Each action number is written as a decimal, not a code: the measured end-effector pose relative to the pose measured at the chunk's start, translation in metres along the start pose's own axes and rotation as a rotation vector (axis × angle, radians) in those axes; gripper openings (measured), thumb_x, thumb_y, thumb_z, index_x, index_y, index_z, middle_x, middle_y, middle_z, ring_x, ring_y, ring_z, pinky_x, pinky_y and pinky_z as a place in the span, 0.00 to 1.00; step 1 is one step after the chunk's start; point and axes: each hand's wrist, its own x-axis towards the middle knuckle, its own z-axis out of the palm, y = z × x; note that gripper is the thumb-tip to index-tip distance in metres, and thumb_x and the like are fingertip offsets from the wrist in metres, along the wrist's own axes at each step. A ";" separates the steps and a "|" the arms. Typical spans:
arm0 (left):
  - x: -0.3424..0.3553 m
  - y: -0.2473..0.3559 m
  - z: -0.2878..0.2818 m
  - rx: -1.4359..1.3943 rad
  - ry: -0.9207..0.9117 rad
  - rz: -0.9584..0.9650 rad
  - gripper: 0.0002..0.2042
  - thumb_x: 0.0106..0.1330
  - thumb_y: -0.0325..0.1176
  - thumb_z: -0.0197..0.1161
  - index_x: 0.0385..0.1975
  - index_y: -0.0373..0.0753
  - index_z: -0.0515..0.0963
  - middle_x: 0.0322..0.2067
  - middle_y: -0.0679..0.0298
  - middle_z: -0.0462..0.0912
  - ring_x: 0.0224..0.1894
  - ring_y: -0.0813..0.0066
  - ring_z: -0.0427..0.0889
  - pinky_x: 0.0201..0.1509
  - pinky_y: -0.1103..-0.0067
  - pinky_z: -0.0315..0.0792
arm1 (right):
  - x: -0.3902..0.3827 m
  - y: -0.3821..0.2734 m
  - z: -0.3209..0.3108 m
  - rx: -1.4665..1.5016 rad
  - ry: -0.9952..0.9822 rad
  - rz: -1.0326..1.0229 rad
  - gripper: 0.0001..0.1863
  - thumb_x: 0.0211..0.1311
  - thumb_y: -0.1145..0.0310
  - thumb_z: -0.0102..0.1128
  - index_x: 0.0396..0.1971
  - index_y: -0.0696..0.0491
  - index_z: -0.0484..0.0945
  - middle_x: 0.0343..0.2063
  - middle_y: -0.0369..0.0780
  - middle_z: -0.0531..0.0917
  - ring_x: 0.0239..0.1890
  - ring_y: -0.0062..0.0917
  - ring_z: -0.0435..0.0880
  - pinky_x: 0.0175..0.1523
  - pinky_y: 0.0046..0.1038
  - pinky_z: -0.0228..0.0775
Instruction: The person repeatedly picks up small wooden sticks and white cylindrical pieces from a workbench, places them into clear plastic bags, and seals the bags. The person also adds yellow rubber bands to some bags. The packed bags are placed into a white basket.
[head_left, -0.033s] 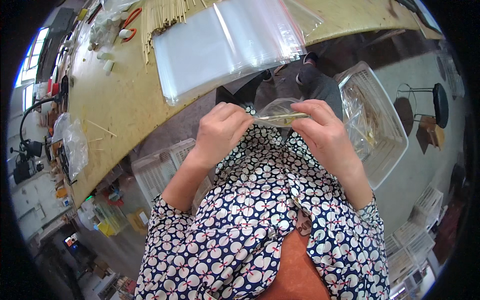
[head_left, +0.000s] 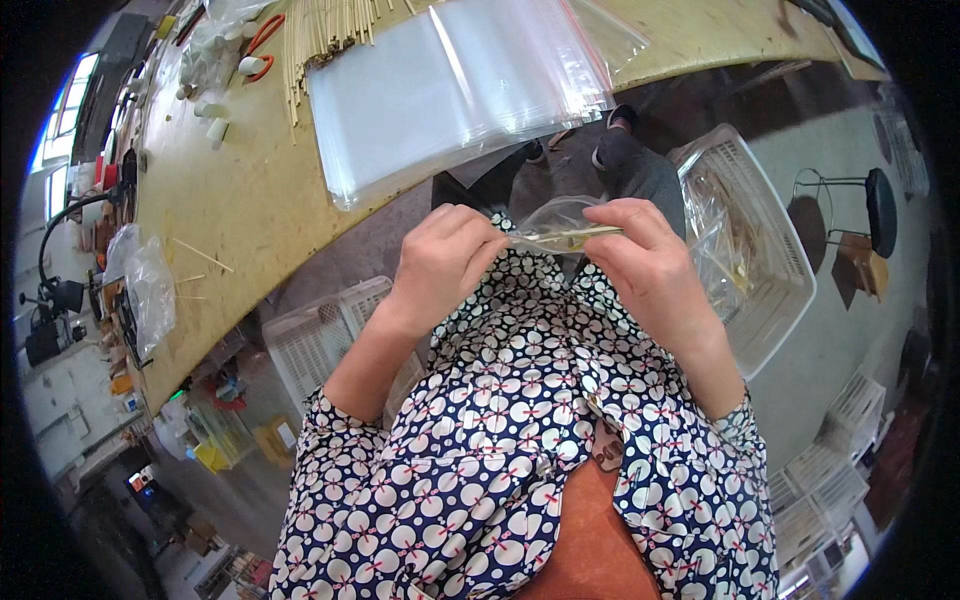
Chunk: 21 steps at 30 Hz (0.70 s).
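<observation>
Between my hands, in front of my body, stretches a clear plastic bag (head_left: 555,216) with thin pale sticks (head_left: 575,236) inside or against it; I cannot tell which. My left hand (head_left: 450,255) pinches the bag's left end between thumb and fingers. On the other side my right hand (head_left: 645,255) is closed on the right end, fingers above and thumb below. Beyond my hands, a stack of flat clear zip bags (head_left: 430,100) lies at the table's edge. A bundle of pale thin sticks (head_left: 320,30) lies behind the stack.
The yellowish table (head_left: 230,180) curves across the far side and left, with orange-handled scissors (head_left: 262,50) and loose sticks (head_left: 205,256). A white basket (head_left: 785,290) holding filled bags stands on the right, another pale basket (head_left: 315,335) lower left. A black stool (head_left: 880,210) is farther right.
Almost nothing differs. The sticks and the bag between my hands have shifted very slightly; both hands keep their hold.
</observation>
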 end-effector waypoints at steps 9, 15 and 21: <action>0.010 0.005 -0.006 -0.029 0.011 0.035 0.02 0.63 0.21 0.69 0.30 0.32 0.82 0.32 0.60 0.83 0.33 0.70 0.82 0.38 0.77 0.76 | 0.008 0.001 -0.001 0.010 0.017 0.043 0.08 0.51 0.82 0.69 0.32 0.59 0.81 0.41 0.44 0.84 0.46 0.40 0.84 0.49 0.34 0.80; 0.011 0.007 -0.010 -0.097 -0.020 -0.243 0.03 0.61 0.21 0.71 0.31 0.34 0.83 0.33 0.62 0.83 0.35 0.69 0.83 0.40 0.76 0.76 | 0.006 0.003 0.001 -0.042 -0.024 0.014 0.09 0.49 0.81 0.66 0.33 0.58 0.81 0.41 0.45 0.84 0.46 0.41 0.84 0.49 0.36 0.80; 0.023 0.029 -0.020 0.092 -0.009 0.135 0.07 0.57 0.24 0.73 0.35 0.39 0.87 0.49 0.59 0.83 0.56 0.59 0.79 0.59 0.66 0.73 | 0.011 -0.016 -0.001 -0.116 -0.060 -0.028 0.06 0.51 0.78 0.63 0.31 0.60 0.80 0.48 0.48 0.84 0.54 0.43 0.82 0.58 0.38 0.78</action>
